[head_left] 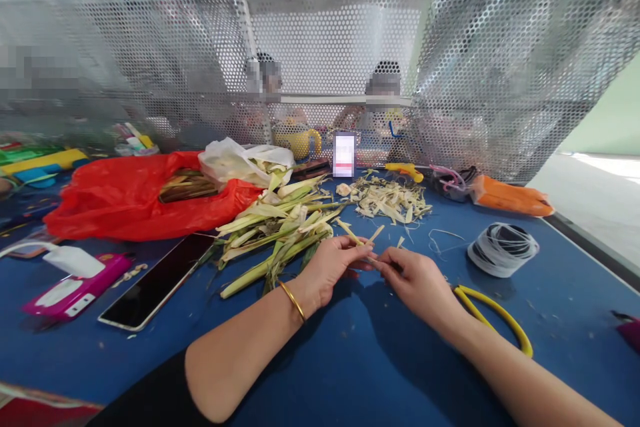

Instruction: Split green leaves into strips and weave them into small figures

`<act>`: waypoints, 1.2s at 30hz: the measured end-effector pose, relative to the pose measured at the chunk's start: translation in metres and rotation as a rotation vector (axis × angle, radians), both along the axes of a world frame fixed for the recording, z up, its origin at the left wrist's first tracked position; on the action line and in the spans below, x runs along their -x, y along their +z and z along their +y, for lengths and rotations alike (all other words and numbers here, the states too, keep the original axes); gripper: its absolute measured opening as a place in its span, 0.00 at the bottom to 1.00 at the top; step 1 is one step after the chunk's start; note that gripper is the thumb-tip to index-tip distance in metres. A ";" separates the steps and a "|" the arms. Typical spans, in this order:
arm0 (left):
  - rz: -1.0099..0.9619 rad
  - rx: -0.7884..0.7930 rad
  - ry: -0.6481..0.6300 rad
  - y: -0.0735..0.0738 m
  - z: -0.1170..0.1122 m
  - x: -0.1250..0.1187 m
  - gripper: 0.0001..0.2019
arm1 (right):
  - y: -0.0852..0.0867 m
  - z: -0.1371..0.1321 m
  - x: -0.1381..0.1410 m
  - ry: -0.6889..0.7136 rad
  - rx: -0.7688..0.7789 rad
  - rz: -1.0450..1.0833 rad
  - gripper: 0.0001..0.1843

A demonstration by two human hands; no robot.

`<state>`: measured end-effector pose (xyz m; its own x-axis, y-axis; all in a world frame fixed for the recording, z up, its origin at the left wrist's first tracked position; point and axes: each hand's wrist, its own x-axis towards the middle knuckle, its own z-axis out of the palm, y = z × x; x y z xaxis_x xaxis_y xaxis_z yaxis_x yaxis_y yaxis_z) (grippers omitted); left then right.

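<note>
My left hand [327, 263], with a gold bangle at the wrist, pinches a pale strip of corn husk [376, 235] above the blue table. My right hand [415, 280] is closed fingertip to fingertip with it, on the lower end of the same small piece. The fingers hide most of what lies between them. Just left of my left hand is a heap of green and cream corn husks [280, 233]. Beyond both hands lies a pile of small cut husk pieces [393, 199]. A yellow-handled tool [505, 313] rests partly beneath my right forearm.
A spool of white thread [503, 250] stands at right, near an orange packet [510, 197]. At left are a red plastic bag [115, 197], a dark phone [157, 283] and a purple power strip [80, 293] with a white charger. A perforated metal screen [335, 33] closes the back; people sit behind it.
</note>
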<state>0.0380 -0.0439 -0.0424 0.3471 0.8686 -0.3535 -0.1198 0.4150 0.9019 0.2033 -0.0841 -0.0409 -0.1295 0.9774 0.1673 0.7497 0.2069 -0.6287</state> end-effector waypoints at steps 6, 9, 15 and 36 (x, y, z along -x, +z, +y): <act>-0.005 0.018 0.041 0.000 -0.003 -0.005 0.13 | -0.001 0.003 0.001 -0.017 0.316 0.461 0.16; -0.023 0.064 0.049 0.001 -0.003 -0.006 0.12 | -0.001 0.004 0.001 -0.019 0.453 0.684 0.13; -0.040 0.115 -0.024 0.004 0.002 0.001 0.16 | -0.003 0.006 0.000 -0.037 0.471 0.792 0.14; 0.069 -0.217 -0.038 -0.005 -0.002 -0.006 0.10 | -0.002 -0.007 0.003 0.138 -0.498 -0.495 0.16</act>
<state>0.0443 -0.0458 -0.0472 0.3620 0.9139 -0.1838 -0.0426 0.2132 0.9761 0.2002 -0.0907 -0.0429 -0.4221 0.7696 0.4792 0.8690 0.4941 -0.0281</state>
